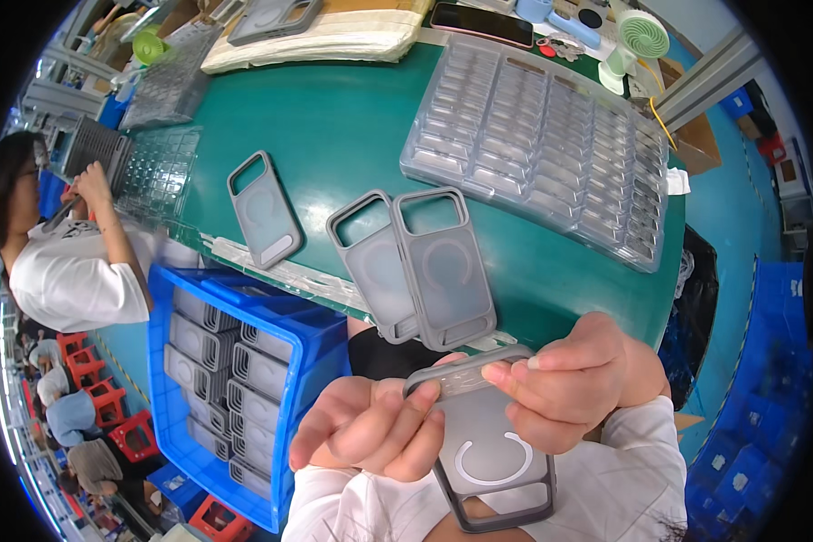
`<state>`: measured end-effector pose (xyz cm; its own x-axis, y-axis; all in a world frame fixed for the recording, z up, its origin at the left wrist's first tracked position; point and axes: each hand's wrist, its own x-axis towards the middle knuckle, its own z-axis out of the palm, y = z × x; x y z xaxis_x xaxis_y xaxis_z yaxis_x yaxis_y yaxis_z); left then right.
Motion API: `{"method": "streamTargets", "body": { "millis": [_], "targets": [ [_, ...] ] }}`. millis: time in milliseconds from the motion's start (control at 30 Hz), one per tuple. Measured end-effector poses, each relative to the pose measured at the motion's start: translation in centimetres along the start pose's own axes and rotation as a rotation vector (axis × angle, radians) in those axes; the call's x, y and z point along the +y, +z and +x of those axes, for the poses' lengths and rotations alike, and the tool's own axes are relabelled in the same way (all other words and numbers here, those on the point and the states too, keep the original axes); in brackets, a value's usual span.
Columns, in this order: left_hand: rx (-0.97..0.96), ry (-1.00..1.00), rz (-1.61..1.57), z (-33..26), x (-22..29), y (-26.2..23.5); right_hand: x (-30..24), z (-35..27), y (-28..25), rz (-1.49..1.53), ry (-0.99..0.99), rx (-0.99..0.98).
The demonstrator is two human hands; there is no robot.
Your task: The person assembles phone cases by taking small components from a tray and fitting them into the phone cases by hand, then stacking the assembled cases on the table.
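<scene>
A broad green tabletop (352, 117) fills the middle of the view, evenly lit with no hard shadows. Toward one o'clock on it stands a small pale-green desk fan (637, 41) beside a grey metal frame post (709, 77). At two to four o'clock the floor (750, 208) is painted blue, with stacked blue plastic crates (750, 425) by the rim. At eight o'clock low red plastic stools (99, 397) stand in a row, and another person in a white shirt (63, 271) works at nine o'clock.
</scene>
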<state>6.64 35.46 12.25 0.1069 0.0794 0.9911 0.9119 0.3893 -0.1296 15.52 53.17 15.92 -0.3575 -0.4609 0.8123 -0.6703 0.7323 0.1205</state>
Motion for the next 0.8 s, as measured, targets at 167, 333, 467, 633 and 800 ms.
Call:
{"method": "streamTargets", "body": {
  "millis": [167, 333, 467, 633, 800],
  "targets": [
    [-0.205, -0.029, 0.089, -0.1, -0.1, -1.5, -0.1, 0.0, 0.1, -0.011, -0.006, 0.011],
    [-0.234, -0.063, 0.143, 0.2, 0.0, -1.8, 0.2, 0.1, 0.4, -0.041, -0.059, 0.010],
    [-0.327, 0.035, 0.116, 0.1, -0.1, -2.2, -0.2, 0.1, 0.5, 0.053, 0.026, -0.040],
    [-0.294, -0.004, -0.024, 0.9, -0.4, -1.5, -0.2, 0.8, 0.5, 0.064, 0.028, -0.039],
    [-0.260, -0.062, -0.126, 0.0, -0.3, -2.0, -0.2, 0.8, 0.9, 0.084, 0.022, 0.076]
  ]
}}
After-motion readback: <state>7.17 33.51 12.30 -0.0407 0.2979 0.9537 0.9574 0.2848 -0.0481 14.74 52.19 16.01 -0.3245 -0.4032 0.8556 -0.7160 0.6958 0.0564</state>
